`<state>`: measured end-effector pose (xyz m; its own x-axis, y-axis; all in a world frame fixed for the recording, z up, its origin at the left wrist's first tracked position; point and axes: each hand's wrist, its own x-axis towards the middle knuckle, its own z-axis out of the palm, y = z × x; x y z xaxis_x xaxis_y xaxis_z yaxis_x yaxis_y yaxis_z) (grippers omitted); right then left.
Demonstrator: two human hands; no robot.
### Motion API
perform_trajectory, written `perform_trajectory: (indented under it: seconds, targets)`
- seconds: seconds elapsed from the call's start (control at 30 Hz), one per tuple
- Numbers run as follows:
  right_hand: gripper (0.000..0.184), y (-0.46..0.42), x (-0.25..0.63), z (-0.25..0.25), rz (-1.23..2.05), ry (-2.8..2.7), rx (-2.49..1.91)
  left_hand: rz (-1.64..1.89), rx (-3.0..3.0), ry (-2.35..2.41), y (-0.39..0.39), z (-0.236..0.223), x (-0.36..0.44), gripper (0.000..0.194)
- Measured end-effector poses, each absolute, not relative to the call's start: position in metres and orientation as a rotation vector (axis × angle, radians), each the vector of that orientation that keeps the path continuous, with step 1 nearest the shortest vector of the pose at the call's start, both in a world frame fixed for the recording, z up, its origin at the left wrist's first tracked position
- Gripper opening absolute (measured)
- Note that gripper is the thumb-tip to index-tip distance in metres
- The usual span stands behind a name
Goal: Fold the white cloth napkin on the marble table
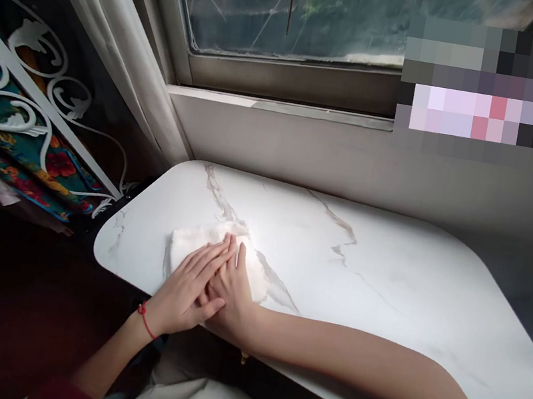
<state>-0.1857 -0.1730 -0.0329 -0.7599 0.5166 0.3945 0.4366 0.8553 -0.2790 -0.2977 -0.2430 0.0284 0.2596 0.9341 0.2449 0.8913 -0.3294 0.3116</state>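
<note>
A folded white cloth (199, 243) lies on the left part of the white marble table (385, 279). Both hands rest flat on it, fingers stretched out and side by side. My left hand (186, 288), with a red string at the wrist, lies partly over my right hand (231, 292). My right forearm stretches across the table's near edge from the lower right. Neither hand grips anything; the palms press down on the cloth, covering its near half.
A window (301, 9) with a sill sits behind the table. A pale curtain (119, 41) hangs at the left. A white scrolled metal frame (26, 87) over bright flowered fabric stands at far left. The floor below is dark.
</note>
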Motion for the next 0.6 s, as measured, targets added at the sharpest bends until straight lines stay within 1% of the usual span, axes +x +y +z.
perform_trajectory:
  seconds: [0.13, 0.23, 0.3, 0.47, 0.6]
  targets:
    - [0.072, -0.180, -0.179, -0.023, 0.216, -2.595, -0.471, 0.728, 2.171, 1.880, -0.261, 0.030, -0.299, 0.058]
    - [0.067, -0.167, -0.177, -0.010, 0.254, -2.638, -0.283, 0.880, 2.036, 2.050, -0.263, 0.023, -0.292, 0.055]
    - [0.065, -0.154, -0.177, -0.005, 0.282, -2.651, -0.179, 0.914, 2.005, 2.163, -0.262, 0.018, -0.287, 0.053]
    - [0.057, -0.125, -0.180, -0.006, 0.301, -2.654, 0.063, 0.801, 2.017, 2.256, -0.254, 0.012, -0.288, 0.057]
    - [0.055, -0.114, -0.184, -0.013, 0.323, -2.588, 0.074, 0.674, 2.107, 2.263, -0.245, 0.009, -0.294, 0.061]
